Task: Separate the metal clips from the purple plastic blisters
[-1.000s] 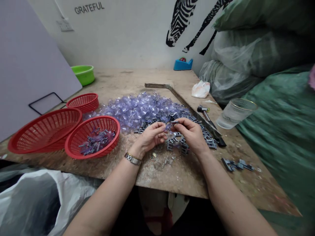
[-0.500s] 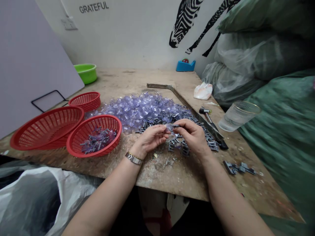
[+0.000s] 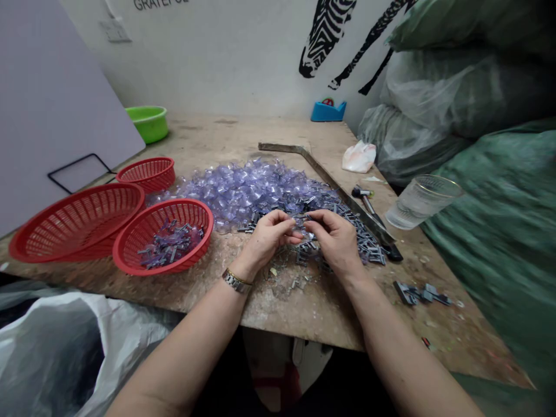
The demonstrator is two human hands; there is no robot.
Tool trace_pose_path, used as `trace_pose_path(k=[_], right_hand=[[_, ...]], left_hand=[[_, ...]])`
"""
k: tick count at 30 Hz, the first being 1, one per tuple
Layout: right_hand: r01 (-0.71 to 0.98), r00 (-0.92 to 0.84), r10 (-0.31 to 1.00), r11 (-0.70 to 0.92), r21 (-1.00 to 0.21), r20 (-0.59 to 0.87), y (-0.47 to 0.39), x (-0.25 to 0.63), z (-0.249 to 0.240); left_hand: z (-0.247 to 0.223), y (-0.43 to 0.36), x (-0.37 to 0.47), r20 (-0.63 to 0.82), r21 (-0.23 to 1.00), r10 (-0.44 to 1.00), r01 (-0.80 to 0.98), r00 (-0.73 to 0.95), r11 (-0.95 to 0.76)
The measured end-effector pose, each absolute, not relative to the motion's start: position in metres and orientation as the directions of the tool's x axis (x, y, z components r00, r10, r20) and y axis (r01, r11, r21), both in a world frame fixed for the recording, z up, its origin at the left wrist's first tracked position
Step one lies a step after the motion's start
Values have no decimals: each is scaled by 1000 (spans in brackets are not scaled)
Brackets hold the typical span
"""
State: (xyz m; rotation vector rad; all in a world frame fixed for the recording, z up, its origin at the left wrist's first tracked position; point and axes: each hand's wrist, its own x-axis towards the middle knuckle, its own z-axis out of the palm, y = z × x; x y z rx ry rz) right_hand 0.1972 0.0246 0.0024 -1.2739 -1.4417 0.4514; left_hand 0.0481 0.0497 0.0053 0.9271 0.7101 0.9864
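My left hand, with a metal watch on its wrist, pinches a small clear plastic piece between thumb and fingers. My right hand is closed just to the right of it, its fingertips on a small grey part that meets the clear piece. Fingertips hide much of both parts. Behind my hands lies a heap of clear purplish plastic pieces. Grey parts are strewn along the heap's right side and beneath my right hand. A red basket at the left holds joined-looking clear and grey pieces.
Two more red baskets stand at the left, near a green basin. A bent metal bar borders the heap. Right of it are a hammer-like tool, a glass and larger grey parts.
The view has tilted slightly down. My left hand has turned and its fingers have drawn in round the small piece; my right fingertips have shifted slightly.
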Motion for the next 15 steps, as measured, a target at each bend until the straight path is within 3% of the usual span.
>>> trace_pose_path(k=[6, 12, 15], right_hand=[[321, 204, 908, 292, -901, 367, 23, 195, 3], [220, 193, 937, 247, -944, 290, 24, 194, 5], [182, 164, 952, 228, -957, 258, 25, 195, 4]], left_hand=[[7, 46, 49, 56, 921, 901, -371, 430, 120], [3, 50, 48, 72, 943, 921, -326, 382, 62], [2, 50, 47, 156, 963, 923, -261, 351, -63]])
